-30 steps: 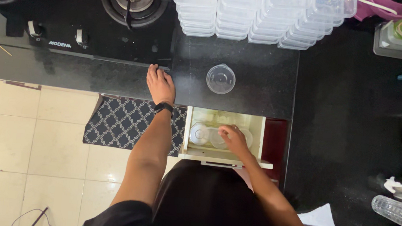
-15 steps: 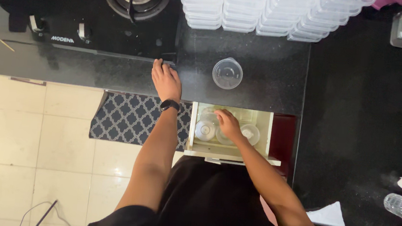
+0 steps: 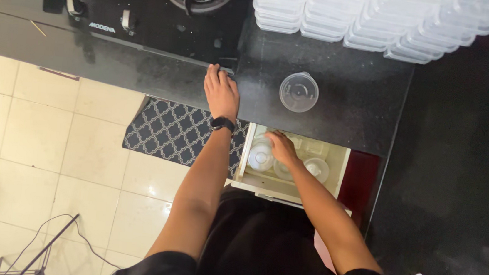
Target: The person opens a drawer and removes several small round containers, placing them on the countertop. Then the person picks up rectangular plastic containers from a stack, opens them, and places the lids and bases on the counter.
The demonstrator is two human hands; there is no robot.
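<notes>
We rest our left hand [image 3: 221,92] flat, fingers spread, on the black stone counter [image 3: 341,105], holding nothing; our right hand [image 3: 282,148] reaches into the open cream drawer [image 3: 341,163], fingers curled among round clear plastic lids [image 3: 260,156], grip unclear; a clear round plastic cup [image 3: 298,91] stands at one o'clock from it.

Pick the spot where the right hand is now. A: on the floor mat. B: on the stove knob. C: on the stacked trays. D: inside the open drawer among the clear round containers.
D: the right hand reaches into the open drawer, among the clear round containers.
</notes>
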